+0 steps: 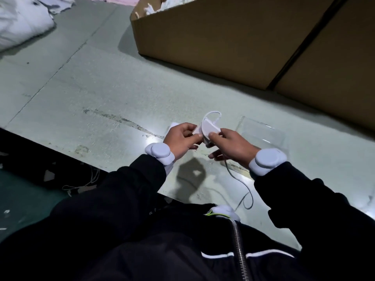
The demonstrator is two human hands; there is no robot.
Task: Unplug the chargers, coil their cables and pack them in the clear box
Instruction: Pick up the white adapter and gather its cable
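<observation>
Charger (207, 128) partly behind fingers (215, 135)

White charger (209, 128) with a white cable (239, 180) that reads grey where it hangs in shadow; clear box (263, 132) colourless, see-through. Table (91, 94) pale grey-green with dark scuff streaks; cardboard boxes (233, 37) plain brown, white stuffing (166, 4) inside. Sleeves (125, 189) black, jacket hem (263, 254) edged with 1 white stripe; both wrist bands (160, 153) pale lavender-white.

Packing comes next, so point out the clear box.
In the head view, the clear box sits on the grey floor, just beyond the right hand, with the cardboard box farther back.
</observation>
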